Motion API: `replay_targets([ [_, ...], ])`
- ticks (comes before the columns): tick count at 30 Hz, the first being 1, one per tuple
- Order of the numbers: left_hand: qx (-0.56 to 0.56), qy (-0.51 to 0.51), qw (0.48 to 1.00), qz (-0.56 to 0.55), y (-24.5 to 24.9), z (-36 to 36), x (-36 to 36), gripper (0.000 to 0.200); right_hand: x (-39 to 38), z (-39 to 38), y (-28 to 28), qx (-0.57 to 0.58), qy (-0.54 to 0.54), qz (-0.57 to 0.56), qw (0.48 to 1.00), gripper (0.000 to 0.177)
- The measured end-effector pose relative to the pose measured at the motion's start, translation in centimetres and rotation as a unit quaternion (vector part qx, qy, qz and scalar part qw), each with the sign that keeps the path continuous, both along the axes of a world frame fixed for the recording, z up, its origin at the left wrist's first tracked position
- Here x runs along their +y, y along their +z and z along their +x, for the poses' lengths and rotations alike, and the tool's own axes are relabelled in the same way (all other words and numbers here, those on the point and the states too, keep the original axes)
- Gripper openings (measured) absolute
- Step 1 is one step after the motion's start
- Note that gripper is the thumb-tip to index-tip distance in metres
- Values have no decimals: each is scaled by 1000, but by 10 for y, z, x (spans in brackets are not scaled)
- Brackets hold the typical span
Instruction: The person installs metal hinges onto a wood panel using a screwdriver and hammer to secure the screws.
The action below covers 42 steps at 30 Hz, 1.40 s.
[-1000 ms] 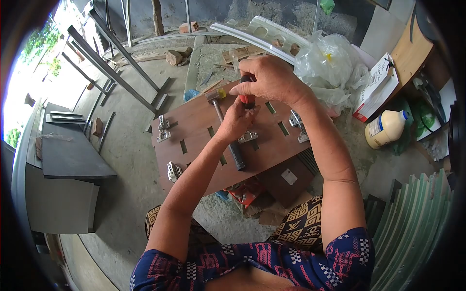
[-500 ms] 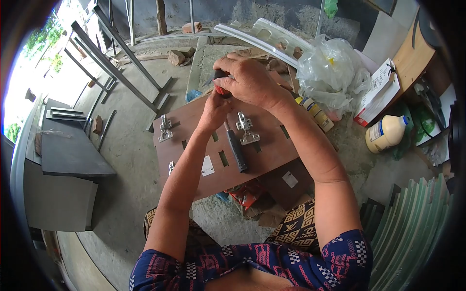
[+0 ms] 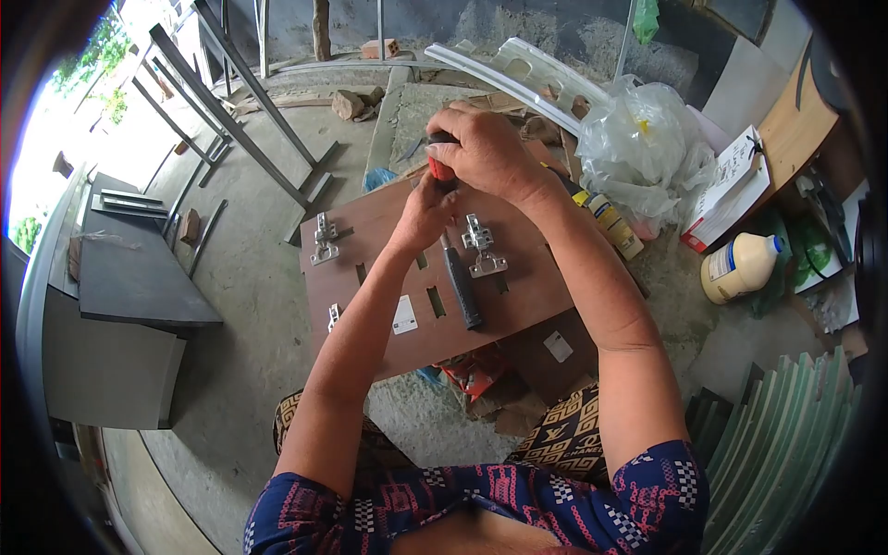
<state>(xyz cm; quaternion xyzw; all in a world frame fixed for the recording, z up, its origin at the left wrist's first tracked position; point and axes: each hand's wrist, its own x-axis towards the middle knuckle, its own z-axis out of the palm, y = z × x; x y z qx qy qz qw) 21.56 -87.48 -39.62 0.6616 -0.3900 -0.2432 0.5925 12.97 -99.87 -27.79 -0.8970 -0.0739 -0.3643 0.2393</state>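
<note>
My right hand (image 3: 486, 153) has a tight, closed grip on the top of the screwdriver (image 3: 442, 168), in the upper middle of the frame. The tool stands nearly straight up, with its tip down on the far edge of the brown board (image 3: 370, 277). My left hand (image 3: 427, 215) is bunched up just under it, at the low end of the tool. I cannot tell if those fingers pinch the shaft, hold a small screw or just rest there. That is my biggest worry: if the tip slips while I push down, it could jab those fingers, because they are right next to it. If I lean the tool to one side, the tip could jump out and scratch the board. The board seems to lie on boxes and scraps, not on a firm floor, so a hard push near its far edge could make it rock or tip. The hammer (image 3: 460, 282) lies loose in the middle of the board, just beside a hinge (image 3: 481, 248). If the board rocks, the hammer could slide toward my legs at the bottom of the frame.
</note>
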Motion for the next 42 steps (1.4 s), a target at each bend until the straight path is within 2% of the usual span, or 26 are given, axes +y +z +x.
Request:
replay_targets([
  [6,4,8,1000,2,17,-12,2,34,-2,-2,9,58,-46,9,997,33],
  [9,-4,16,1000,-8,12,-10,-1,34,2,1,5,-21,-89,-49,995,39],
  [12,11,2,1000,-20,12,-11,0,34,5,-4,11,26,-133,-77,988,43],
  [15,-22,-2,1000,-3,10,-8,0,35,6,-15,22,98,-128,-58,985,36],
  [18,-14,-17,1000,1,7,-3,1,31,-5,-11,10,6,21,-9,1000,26],
  [21,-4,-12,1000,-4,10,-5,1,31,-11,-9,4,40,48,-4,998,18],
  [24,-18,-4,1000,1,12,-7,1,33,-10,-5,4,19,22,-32,999,17],
  [27,9,2,1000,-11,13,-11,1,39,-4,-9,12,56,-21,-24,998,19],
  [33,5,1,1000,0,8,-8,0,39,-3,-9,11,9,-66,-56,996,35],
  [36,8,0,1000,-7,8,-10,-1,37,-1,-10,13,21,-90,-71,993,41],
  [39,4,-3,1000,-7,10,-11,0,35,1,-15,22,96,-105,-80,987,39],
  [42,-14,-19,999,34,4,-2,0,37,-3,-12,14,-19,-18,-29,999,29],
])
